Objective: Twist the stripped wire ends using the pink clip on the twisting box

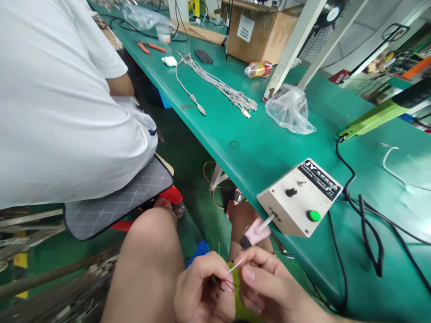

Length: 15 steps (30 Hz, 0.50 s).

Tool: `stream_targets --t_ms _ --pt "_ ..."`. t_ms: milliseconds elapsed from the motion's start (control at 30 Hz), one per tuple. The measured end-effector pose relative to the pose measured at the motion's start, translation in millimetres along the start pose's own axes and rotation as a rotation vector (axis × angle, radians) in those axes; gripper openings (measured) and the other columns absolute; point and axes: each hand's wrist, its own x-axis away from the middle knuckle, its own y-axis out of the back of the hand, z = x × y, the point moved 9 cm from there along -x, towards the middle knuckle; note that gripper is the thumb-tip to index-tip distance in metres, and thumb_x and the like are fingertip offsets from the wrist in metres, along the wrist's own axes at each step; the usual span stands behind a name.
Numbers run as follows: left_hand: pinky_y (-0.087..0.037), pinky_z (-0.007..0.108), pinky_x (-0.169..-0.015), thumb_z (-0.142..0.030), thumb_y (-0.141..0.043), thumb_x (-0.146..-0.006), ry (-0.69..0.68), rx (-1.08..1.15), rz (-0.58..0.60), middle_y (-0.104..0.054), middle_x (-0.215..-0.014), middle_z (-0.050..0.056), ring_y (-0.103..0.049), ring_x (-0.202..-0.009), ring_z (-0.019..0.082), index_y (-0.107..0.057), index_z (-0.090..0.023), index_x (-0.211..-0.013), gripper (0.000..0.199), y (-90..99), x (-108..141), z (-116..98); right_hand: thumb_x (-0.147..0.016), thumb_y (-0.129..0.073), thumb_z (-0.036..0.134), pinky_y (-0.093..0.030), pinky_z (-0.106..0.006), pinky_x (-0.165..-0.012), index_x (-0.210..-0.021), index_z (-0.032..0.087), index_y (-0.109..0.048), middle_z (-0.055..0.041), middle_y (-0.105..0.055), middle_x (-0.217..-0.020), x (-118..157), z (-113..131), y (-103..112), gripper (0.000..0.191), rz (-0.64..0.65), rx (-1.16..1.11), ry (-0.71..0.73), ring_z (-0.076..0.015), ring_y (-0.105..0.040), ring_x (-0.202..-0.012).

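Low in the view, over my lap, my left hand (204, 287) is closed around several thin wires (228, 284); red and black ends stick out between its fingers. Just to its right, my right hand (269, 283) pinches the tip of a white wire (236, 265) that runs across from the left fingers. Above both hands, a shaft with a pink and black end piece (256, 232) juts from a beige control box (301, 197). The box has a black knob, a toggle switch and a green button, and sits at the table's edge. How far the wires continue inside my left hand is hidden.
On the green table (215, 121) lie a bundle of white cables (218, 83), red-handled pliers (150, 47), a phone (204, 56), a bottle (258, 69), a plastic bag (290, 110) and black cords (362, 224). A cardboard box (256, 31) stands behind. A person in white (67, 103) sits at left.
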Motion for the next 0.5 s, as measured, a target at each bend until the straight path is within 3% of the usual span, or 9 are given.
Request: stream_targets --t_ms 267,500 --pt "-0.052 0.026 -0.050 -0.008 -0.058 -0.090 -0.129 -0.024 0.112 -0.064 -0.064 -0.004 -0.060 -0.050 0.016 -0.062 -0.028 -0.097 0.021 -7.0 4.3 -2.4 -0.072 -0.104 0.049 -0.021 -0.024 -0.051 -0.080 0.018 -0.074 0.0037 -0.060 -0.060 3.2 2.1 0.3 0.043 -0.036 0.038 -0.014 -0.0062 -0.036 -0.050" --pt "-0.050 0.025 -0.048 -0.009 -0.059 -0.095 -0.115 -0.044 0.147 -0.063 -0.064 -0.004 -0.058 -0.048 0.015 -0.062 -0.028 -0.098 0.019 -8.5 4.4 -1.1 -0.072 -0.105 0.046 -0.021 -0.024 -0.052 -0.083 0.016 -0.080 0.0017 -0.063 -0.063 3.8 6.1 -4.0 0.040 -0.029 0.032 0.002 -0.0059 -0.038 -0.051"
